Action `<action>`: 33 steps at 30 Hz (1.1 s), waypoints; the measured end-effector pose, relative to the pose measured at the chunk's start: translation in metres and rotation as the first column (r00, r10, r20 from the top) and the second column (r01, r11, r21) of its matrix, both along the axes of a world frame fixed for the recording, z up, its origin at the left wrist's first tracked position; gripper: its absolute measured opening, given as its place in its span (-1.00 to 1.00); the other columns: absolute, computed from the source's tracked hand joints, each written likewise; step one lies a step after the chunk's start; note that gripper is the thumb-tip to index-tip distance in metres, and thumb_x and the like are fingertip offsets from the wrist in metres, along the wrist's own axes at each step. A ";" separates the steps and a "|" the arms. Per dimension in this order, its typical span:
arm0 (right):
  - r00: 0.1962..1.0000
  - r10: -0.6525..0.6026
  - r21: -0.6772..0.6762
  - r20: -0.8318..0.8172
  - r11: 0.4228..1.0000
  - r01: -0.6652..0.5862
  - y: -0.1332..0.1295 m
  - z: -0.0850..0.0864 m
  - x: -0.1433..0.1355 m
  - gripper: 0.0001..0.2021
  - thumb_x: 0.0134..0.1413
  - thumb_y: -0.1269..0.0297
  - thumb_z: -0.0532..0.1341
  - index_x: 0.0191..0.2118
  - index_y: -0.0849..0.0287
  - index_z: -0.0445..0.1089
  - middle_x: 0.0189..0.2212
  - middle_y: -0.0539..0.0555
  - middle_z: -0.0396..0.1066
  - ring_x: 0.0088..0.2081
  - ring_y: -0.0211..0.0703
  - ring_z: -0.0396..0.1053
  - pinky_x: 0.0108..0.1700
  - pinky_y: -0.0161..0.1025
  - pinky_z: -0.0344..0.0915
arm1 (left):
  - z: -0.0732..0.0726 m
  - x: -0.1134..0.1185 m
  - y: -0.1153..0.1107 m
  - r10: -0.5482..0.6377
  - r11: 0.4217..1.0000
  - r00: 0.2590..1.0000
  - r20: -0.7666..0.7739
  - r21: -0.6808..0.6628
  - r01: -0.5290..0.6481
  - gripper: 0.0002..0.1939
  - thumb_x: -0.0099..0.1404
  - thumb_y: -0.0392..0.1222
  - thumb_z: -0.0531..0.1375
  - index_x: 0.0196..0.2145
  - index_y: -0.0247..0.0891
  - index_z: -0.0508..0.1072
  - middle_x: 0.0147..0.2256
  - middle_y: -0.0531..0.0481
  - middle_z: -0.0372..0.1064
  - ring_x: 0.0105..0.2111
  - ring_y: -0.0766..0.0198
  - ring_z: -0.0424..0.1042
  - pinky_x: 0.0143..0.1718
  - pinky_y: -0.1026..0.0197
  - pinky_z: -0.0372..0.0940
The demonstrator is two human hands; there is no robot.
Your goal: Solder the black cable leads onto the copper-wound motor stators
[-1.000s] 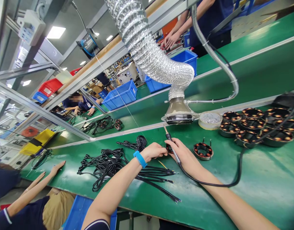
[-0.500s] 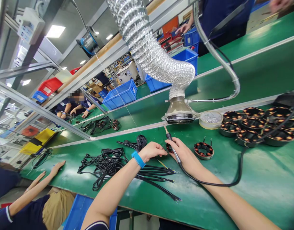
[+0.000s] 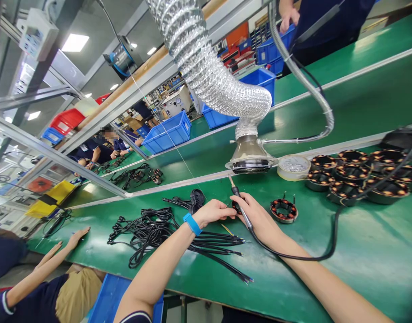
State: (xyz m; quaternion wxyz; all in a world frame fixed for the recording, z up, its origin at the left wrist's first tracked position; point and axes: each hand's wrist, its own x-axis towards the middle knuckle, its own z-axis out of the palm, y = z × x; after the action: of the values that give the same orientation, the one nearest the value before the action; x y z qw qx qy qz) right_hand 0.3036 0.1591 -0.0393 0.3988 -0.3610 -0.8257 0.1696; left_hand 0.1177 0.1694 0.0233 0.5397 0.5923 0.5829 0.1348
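Note:
My right hand [image 3: 256, 215] holds a soldering iron [image 3: 236, 192], its tip pointing up and away from me. A small ring-shaped coil part [image 3: 237, 207] shows partly between my two hands. My left hand [image 3: 214, 212], with a blue band at the wrist, has its fingers pinched at the near side of that part; what they grip is too small to make out. Right of my right hand another coil ring [image 3: 284, 210] lies on the green bench [image 3: 313, 233]. Black cables [image 3: 152, 229] are spread left of and under my left forearm.
A fume extractor hood [image 3: 251, 154] hangs above the hands. Several coil rings [image 3: 349, 188] stand at the right, beside a round container [image 3: 293, 167]. Blue bins [image 3: 168, 132] stand farther back. A co-worker's hands [image 3: 76, 237] rest on the bench at left.
My hands have hardly moved, still together at the ring part. The view has shifted slightly. At the top right, another person's hand has moved beside a blue bin.

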 end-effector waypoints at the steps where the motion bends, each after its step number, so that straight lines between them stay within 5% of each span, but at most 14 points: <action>1: 1.000 -0.001 0.003 -0.002 1.000 0.001 0.000 0.000 0.000 -0.53 0.19 0.51 0.02 0.20 0.10 0.11 0.08 0.24 0.16 0.03 0.03 0.31 0.01 -0.03 0.39 | 0.000 0.000 0.000 -0.001 1.000 1.000 0.005 0.017 0.001 -0.60 0.06 0.11 0.32 -0.52 -0.37 0.50 -0.65 0.15 0.16 -0.59 0.44 0.02 -0.51 0.26 -0.12; 14: 1.000 -0.007 -0.006 0.012 1.000 0.007 -0.001 0.002 0.001 -0.53 0.21 0.51 0.02 0.21 0.08 0.09 0.08 0.23 0.15 0.03 0.03 0.31 0.02 -0.03 0.39 | 0.000 -0.005 0.000 0.025 1.000 0.997 0.075 0.005 -0.026 -0.67 0.07 0.01 0.30 -0.52 -0.38 0.52 -0.62 0.08 0.26 -0.58 0.44 0.10 -0.51 0.28 -0.07; 23: 0.994 0.006 -0.054 -0.106 0.998 -0.012 0.000 -0.004 -0.002 -0.58 0.31 0.33 0.11 0.23 0.09 0.08 0.06 0.23 0.18 -0.04 -0.05 0.37 -0.05 -0.12 0.41 | 0.005 -0.012 0.006 0.031 0.999 0.989 0.142 0.007 -0.032 -0.45 0.06 0.23 0.30 -0.34 -0.41 0.56 -0.55 0.04 0.35 -0.64 0.50 -0.04 -0.57 0.28 -0.23; 33: 0.991 -0.121 0.168 -0.065 0.977 0.130 -0.009 0.018 -0.003 -0.62 0.35 0.34 0.10 0.22 0.09 0.13 0.08 0.23 0.22 0.06 0.04 0.32 0.06 -0.01 0.38 | -0.016 -0.002 0.032 0.060 0.986 0.982 0.177 0.145 -0.086 -0.52 0.15 0.17 0.25 -0.32 -0.39 0.53 -0.53 0.10 0.28 -0.64 0.50 -0.02 -0.57 0.30 -0.14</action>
State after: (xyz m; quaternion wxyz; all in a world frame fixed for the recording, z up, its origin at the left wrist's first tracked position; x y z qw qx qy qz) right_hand 0.3010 0.1501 -0.0209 0.4606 -0.3719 -0.8018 0.0821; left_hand 0.1161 0.2016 0.0073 0.5361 0.5959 0.5435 0.2492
